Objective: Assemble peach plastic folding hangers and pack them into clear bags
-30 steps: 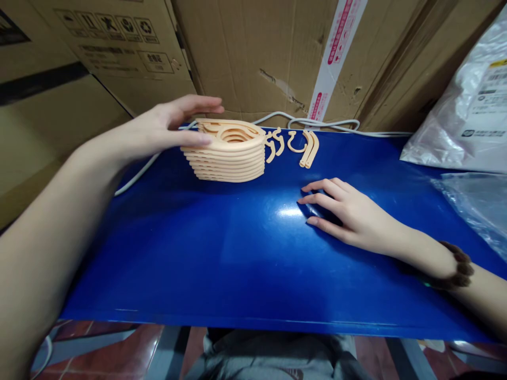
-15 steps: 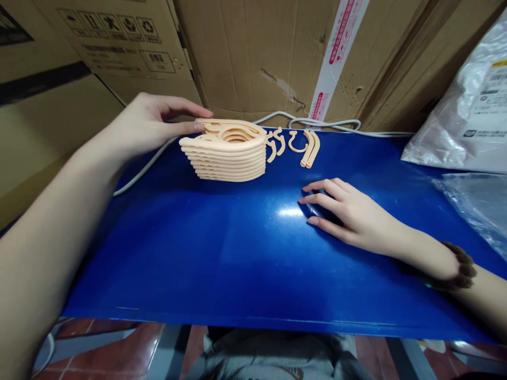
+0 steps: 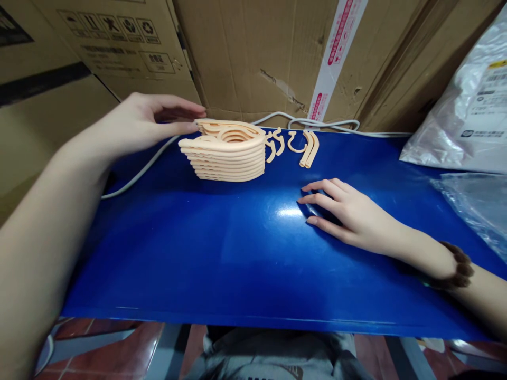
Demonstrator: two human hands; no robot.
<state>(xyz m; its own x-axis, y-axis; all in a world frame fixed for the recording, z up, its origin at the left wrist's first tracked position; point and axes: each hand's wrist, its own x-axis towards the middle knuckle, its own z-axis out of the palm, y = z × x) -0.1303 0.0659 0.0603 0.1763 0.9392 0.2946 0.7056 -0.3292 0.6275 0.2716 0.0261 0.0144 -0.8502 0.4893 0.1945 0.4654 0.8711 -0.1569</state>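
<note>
A stack of peach-coloured plastic hanger pieces (image 3: 227, 158) sits near the back of the blue table (image 3: 222, 253). My left hand (image 3: 154, 119) is at the stack's upper left end, thumb and fingers apart; the thumb tip is by the top piece, and whether it touches I cannot tell. Just right of the stack lie small hooks (image 3: 280, 141), another curved hook (image 3: 296, 142) and a pair of short curved arms (image 3: 310, 149) side by side. My right hand (image 3: 343, 214) rests on the tabletop in front of these, fingers spread and holding nothing.
Cardboard boxes (image 3: 253, 53) stand along the back and left. A white cable (image 3: 328, 124) runs behind the loose parts, and more cable (image 3: 142, 171) lies at the left. On the right are a filled plastic bag (image 3: 447, 116) and a flat clear bag (image 3: 479, 200).
My left hand has shifted slightly left, away from the stack, and its forearm has moved left too. My right hand and the loose parts stay in place.
</note>
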